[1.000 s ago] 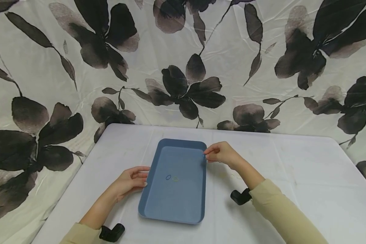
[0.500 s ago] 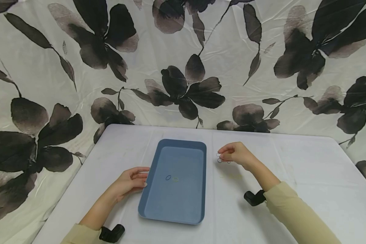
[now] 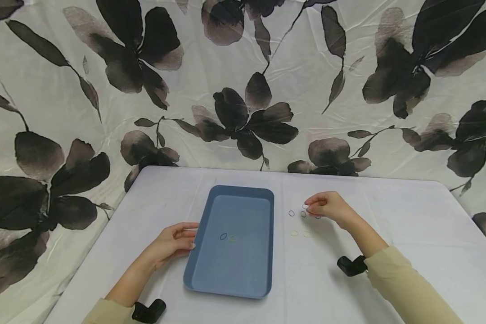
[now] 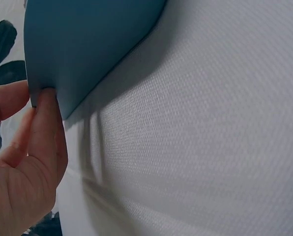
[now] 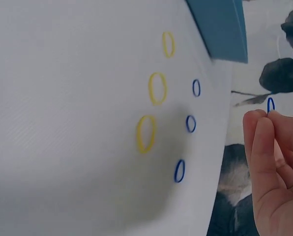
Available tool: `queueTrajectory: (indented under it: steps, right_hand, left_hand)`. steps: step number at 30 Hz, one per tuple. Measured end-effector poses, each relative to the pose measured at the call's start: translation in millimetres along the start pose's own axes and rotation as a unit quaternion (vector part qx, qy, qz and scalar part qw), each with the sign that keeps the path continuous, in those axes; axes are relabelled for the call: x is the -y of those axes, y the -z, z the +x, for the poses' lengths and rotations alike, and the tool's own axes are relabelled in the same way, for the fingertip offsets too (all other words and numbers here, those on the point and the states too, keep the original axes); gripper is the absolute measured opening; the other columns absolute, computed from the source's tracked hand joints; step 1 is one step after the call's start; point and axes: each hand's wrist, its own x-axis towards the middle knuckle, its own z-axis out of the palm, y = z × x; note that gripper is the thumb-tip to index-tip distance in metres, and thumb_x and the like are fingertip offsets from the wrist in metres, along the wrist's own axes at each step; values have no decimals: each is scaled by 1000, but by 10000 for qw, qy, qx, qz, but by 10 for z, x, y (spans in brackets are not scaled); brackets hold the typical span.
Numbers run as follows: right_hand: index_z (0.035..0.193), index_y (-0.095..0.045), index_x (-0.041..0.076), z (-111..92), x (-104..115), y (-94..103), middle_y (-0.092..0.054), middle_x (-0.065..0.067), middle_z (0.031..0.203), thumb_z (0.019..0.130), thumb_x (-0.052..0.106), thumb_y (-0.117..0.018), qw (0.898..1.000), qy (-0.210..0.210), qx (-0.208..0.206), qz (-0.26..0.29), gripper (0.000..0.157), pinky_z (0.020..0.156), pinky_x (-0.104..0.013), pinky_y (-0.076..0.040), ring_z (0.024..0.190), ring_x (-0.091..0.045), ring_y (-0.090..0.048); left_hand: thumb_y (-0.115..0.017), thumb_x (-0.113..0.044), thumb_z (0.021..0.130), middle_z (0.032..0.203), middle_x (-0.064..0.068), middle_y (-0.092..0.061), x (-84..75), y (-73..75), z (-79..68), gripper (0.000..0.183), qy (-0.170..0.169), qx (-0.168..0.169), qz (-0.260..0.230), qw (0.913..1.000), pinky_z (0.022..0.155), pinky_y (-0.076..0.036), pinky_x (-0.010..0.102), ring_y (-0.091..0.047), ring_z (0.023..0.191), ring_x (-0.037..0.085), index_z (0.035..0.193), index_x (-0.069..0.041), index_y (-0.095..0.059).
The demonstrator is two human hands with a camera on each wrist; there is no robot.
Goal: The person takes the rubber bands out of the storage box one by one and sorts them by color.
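Observation:
My right hand (image 3: 331,209) pinches a small blue rubber band (image 5: 271,104) between thumb and fingertips, above the table and right of the blue tray (image 3: 243,279). Under and beside this hand lie blue rubber bands (image 5: 196,88) in a row, with yellow rubber bands (image 5: 158,88) in a row nearer the body. Inside the tray, one dark blue band (image 3: 223,236) and one yellow band (image 3: 233,239) lie side by side. My left hand (image 3: 170,244) holds the tray's left edge, its thumb and fingers at the rim in the left wrist view.
The tray stands on a table with a white cloth (image 3: 409,234). A curtain with dark flowers (image 3: 251,121) hangs behind the table's far edge. Black wrist cameras (image 3: 149,310) stick out below both wrists.
From the tray's right rim, my right hand has moved right with the blue band in its fingertips, uncovering bands on the table. The left hand and the tray stay in place.

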Motion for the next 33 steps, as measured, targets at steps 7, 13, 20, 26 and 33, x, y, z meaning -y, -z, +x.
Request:
queueTrajectory:
  steps: [7,13,20,26,33]
  right_hand:
    - [109,-56,-18,-60,-118,89,-68,-9,85,86,-5,-60,9997,-201,-74,117,27,77,-32,-53,77,-10,-63]
    - [109,-57,-16,-79,-216,162,-68,-10,87,86,-5,-59,9993,-307,-187,53,25,77,-32,-53,78,-9,-63]
    - [109,-57,-15,-105,-308,236,-68,-8,89,87,-3,-60,9988,-390,-265,-123,26,74,-27,-53,78,-9,-61]
    - [110,-56,-16,-133,-364,277,-68,-8,90,86,-3,-60,9986,-436,-282,-38,27,73,-25,-53,78,-8,-61]
    - [108,-55,-19,-137,-436,299,-68,-9,86,85,-6,-60,9979,-506,-391,-52,27,69,-24,-53,74,-8,-61]
  left_hand:
    - [-62,6,81,123,25,-52,0,-7,1,64,-28,42,-48,10000,80,-52,28,-61,99,16,137,13,-31]
    - [-62,6,81,122,25,-52,-2,-5,6,65,-34,74,-66,9999,80,-51,28,-61,98,16,137,13,-30]
    - [-62,7,81,121,24,-53,13,6,3,65,-41,58,-68,10000,78,-52,27,-61,98,15,137,13,-31]
    - [-62,7,80,120,23,-54,26,6,3,64,-41,38,-131,9999,78,-52,27,-61,97,15,137,13,-32]
    - [-62,7,80,122,24,-53,22,2,6,64,-2,-31,-132,9999,78,-52,27,-61,96,15,136,13,-33]
